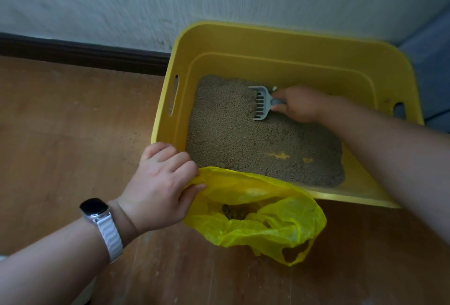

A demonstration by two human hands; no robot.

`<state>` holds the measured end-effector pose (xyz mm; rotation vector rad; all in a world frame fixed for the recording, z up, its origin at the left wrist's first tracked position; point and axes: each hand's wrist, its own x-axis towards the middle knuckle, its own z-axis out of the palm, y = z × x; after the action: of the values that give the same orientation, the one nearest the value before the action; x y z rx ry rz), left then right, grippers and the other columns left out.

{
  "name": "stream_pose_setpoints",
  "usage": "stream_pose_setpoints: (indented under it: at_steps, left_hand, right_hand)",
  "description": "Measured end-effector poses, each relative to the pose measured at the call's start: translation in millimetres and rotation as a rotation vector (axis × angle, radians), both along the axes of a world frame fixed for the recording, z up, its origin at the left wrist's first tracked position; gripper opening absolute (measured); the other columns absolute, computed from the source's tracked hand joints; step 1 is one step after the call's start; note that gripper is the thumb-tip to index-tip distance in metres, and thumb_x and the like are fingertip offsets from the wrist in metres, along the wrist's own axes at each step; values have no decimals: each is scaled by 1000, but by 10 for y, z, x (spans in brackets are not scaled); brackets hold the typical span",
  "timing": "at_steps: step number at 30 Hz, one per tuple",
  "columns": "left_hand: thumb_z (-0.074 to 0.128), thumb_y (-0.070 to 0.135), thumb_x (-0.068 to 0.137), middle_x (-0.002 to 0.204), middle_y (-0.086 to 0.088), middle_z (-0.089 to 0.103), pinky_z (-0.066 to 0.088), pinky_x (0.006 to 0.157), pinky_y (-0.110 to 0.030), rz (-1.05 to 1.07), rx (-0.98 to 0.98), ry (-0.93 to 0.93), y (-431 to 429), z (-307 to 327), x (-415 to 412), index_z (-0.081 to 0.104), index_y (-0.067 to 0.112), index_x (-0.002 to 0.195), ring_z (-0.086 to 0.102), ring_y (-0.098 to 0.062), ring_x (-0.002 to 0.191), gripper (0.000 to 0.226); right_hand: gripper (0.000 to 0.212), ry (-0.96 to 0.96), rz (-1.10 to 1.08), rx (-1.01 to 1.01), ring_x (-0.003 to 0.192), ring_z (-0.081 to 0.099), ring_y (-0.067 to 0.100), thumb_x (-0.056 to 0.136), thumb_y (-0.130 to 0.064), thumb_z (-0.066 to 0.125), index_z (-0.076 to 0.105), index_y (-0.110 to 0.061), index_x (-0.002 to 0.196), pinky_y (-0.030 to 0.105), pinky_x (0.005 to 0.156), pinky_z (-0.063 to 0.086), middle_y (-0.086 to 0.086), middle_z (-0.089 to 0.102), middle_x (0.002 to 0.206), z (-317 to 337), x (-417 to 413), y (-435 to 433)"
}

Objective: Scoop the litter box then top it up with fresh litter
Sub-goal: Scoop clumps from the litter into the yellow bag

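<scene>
Litter box [292, 44]: yellow
Litter [231, 134]: sandy brown
Your scoop [265, 96]: pale grey
Your bag [275, 229]: see-through yellow
Your watch strap [109, 236]: white

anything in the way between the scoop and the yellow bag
Nothing visible. Only open litter lies between the scoop, gripped by the right hand, and the yellow bag, which the left hand holds open at the near rim of the litter box.

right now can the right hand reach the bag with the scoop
Probably yes. The left hand holds the bag open at the rim of the litter box, and only litter lies between the scoop in the right hand and it.
</scene>
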<state>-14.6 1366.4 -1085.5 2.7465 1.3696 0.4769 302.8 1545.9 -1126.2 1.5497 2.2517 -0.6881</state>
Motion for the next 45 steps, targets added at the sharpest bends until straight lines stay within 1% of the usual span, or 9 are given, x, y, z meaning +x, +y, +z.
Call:
stream_pose_setpoints:
  at_steps: [5, 10, 14, 24, 28, 32, 38, 41, 45]
  left_hand:
    - [55, 38, 89, 71, -2, 53, 39, 83, -42, 6, 11, 5, 2, 3, 11, 61, 12, 73, 53, -29, 67, 31]
    - [57, 38, 88, 71, -1, 52, 39, 84, -42, 12, 19, 12, 0, 4, 15, 61, 12, 73, 52, -29, 67, 30]
    - [56, 38, 87, 71, -2, 52, 39, 84, -41, 17, 24, 15, 2, 10, 21, 60, 12, 71, 51, -29, 66, 31]
    - [56, 40, 87, 72, -1, 53, 39, 85, -41, 36, -2, 47, -11, 27, 27, 59, 13, 73, 53, -28, 68, 31]
    - [55, 42, 87, 73, 0, 54, 39, 84, -42, 45, -24, 66, -13, 43, 31, 59, 15, 75, 53, -28, 70, 30]
    - [54, 45, 86, 74, 1, 54, 39, 82, -41, 51, -58, 89, -19, 73, 40, 58, 16, 77, 54, -27, 71, 30]
    - [52, 47, 85, 74, 4, 54, 37, 82, -39, 62, -95, 128, -27, 111, 49, 57, 19, 77, 55, -25, 71, 29]
    - [50, 46, 82, 72, 2, 56, 35, 82, -39, 83, -98, 153, -34, 138, 85, 57, 19, 75, 56, -27, 69, 29]
    - [49, 48, 81, 72, 3, 56, 37, 80, -40, 123, -124, 177, -53, 154, 116, 57, 20, 75, 57, -27, 69, 30]
  right_hand:
    - [28, 17, 25, -5, 86, 57, 22, 98, -41, 47, 58, -20, 114, 38, 78, 49, 4, 63, 98, 16, -186, 10]
    - [17, 90, 42, -13, 78, 52, 18, 99, -40, 46, 53, -25, 94, 34, 68, 44, -2, 55, 83, -10, -473, -56]
    - [17, 184, 9, -2, 75, 51, 16, 99, -40, 46, 53, -25, 93, 28, 59, 35, -5, 53, 79, -61, -645, -182]
    - [23, 306, -65, 76, 71, 55, 19, 95, -45, 50, 55, -26, 85, 29, 61, 39, -7, 56, 74, 4, -614, -443]
    - [25, 382, -93, 80, 72, 58, 19, 95, -44, 51, 59, -21, 92, 31, 64, 44, -2, 62, 79, 151, -586, -559]
    - [24, 486, -164, 96, 65, 50, 13, 96, -41, 52, 59, -18, 90, 29, 58, 35, -6, 56, 72, 364, -485, -702]
    - [24, 470, -306, 170, 70, 58, 18, 95, -42, 54, 63, -21, 94, 29, 58, 40, -4, 63, 77, 606, -46, -881]
    - [26, 450, -317, 187, 73, 60, 20, 92, -44, 56, 64, -20, 96, 34, 63, 47, -1, 66, 79, 687, 136, -983]
    - [28, 382, -336, 196, 71, 60, 22, 91, -47, 55, 62, -20, 90, 38, 61, 47, -1, 63, 74, 785, 368, -1053]
